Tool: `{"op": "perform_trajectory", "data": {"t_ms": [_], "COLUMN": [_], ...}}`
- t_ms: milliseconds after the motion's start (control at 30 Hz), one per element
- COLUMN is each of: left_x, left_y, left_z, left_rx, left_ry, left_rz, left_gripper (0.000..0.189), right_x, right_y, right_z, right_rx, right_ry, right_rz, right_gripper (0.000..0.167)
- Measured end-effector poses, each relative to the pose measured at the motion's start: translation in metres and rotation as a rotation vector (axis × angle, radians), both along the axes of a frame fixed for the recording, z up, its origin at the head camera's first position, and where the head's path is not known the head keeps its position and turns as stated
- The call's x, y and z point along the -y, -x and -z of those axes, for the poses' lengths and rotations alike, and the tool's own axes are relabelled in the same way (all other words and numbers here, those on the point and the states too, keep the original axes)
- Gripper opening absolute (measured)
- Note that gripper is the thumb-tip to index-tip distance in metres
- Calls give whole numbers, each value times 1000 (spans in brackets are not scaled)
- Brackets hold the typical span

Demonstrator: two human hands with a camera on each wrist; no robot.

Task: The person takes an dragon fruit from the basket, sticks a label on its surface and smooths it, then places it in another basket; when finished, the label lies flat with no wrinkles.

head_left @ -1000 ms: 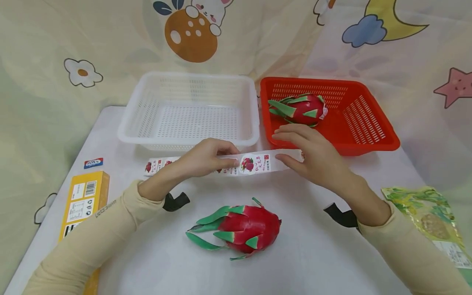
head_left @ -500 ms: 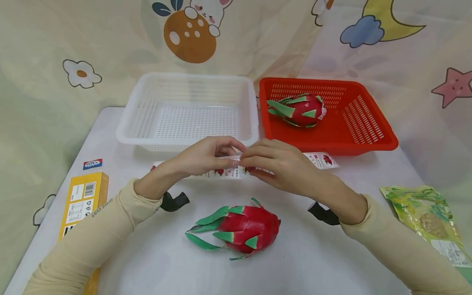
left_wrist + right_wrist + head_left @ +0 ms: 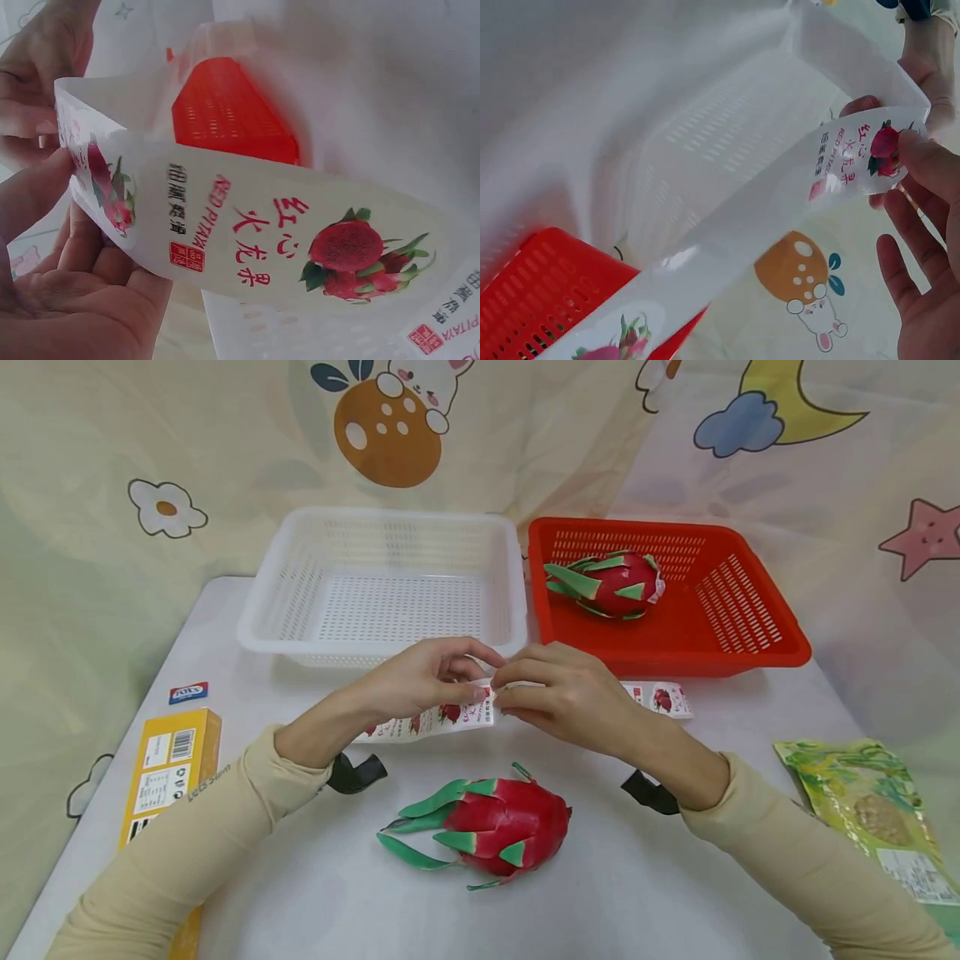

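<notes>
Both hands are grasping. The left hand (image 3: 420,681) pinches the label strip (image 3: 427,722) between thumb and fingers; the right hand (image 3: 566,697) pinches it just beside the left, fingers curled. The strip is held above the worktop (image 3: 615,893), in front of the baskets, and emerges on both sides of the hands.

The left wrist view shows the strip curving, its labels bearing a cut-fruit picture and the lettering "RED PITAYA". The right wrist view shows a long blank stretch of strip between one label under the thumb and another near the lower edge.

Only the head view shows the dragon fruit (image 3: 510,827) lying on its side on the worktop, nearer the person than the strip, leaves pointing left.

Containers: the red basket (image 3: 675,635) holds a second dragon fruit (image 3: 622,587) at its left side; the white basket (image 3: 405,610), just beside it, shows its perforated floor.
</notes>
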State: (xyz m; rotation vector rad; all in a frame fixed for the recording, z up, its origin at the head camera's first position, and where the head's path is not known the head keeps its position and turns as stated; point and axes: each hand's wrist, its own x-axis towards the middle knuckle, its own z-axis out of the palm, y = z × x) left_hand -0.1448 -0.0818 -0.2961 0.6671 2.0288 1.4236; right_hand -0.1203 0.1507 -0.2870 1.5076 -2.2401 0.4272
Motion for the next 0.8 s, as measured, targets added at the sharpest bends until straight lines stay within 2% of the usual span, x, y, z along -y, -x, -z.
{"op": "perform_trajectory", "data": {"t_ms": [167, 367, 567, 700, 800], "left_x": [0, -1, -3, -5, -5], "left_y": [2, 2, -1, 2, 5], "left_z": [5, 18, 35, 46, 52], "left_rx": [-55, -106, -263, -365, -426], "left_ry": [74, 206, 344, 416, 468], "left_rz": [-37, -102, -125, -125, -131], "left_gripper": [35, 29, 23, 19, 19], "right_x": [-5, -18, -37, -52, -61], "right_y": [1, -1, -2, -4, -6], "right_z": [1, 1, 1, -1, -3], "right_rx": [14, 49, 78, 134, 172], "right_ry": [18, 42, 112, 178, 216], "right_rz": [22, 84, 114, 157, 209], "right_gripper": [27, 26, 28, 14, 32]}}
